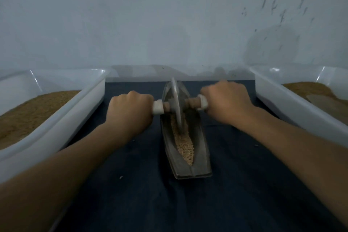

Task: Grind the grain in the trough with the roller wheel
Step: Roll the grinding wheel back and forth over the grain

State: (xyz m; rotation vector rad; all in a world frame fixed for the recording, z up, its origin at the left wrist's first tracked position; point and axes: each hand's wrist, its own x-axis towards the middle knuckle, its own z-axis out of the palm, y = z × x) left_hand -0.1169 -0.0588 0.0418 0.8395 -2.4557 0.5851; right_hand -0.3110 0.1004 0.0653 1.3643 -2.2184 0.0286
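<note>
Between 2 white tubs point(90, 98) of brown meal, trough point(202, 149) holds grain point(185, 147).

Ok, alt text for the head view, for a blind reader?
Left hand and right hand hold the roller wheel by its handles in a trough of grain on dark cloth. White left tub and right tub, holding brown material, flank it.

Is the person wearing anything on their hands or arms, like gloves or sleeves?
No. The left hand and right hand are bare, no gloves. Both forearms are uncovered as far as the picture shows: no sleeves, watch or bracelet. It is too blurred to rule out a ring.
</note>
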